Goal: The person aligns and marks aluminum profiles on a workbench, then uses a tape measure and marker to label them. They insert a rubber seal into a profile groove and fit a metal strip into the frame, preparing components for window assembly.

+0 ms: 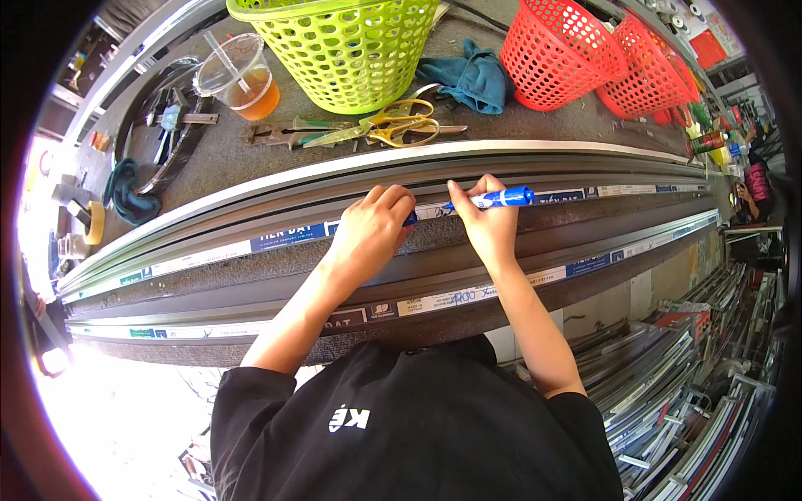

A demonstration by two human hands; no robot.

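My right hand (491, 224) grips a blue-and-white marker (505, 198) like a pen. Its tip rests at the label strip (209, 257) on the upper dark metal profile, where fresh blue writing shows. Beside it, my left hand (373, 227) is closed over the same profile. A small blue piece (409, 219), which looks like the marker's cap, shows at its fingers. Nearer to me lies another long profile, whose label strip (451, 300) carries handwritten blue marks.
Beyond the profiles are yellow-handled scissors (403, 131), a green basket (342, 58), red baskets (555, 58), a blue cloth (476, 77) and a plastic cup of amber drink (255, 96). A tape roll (94, 223) stands far left. Stacked metal bars (668, 401) fill the lower right.
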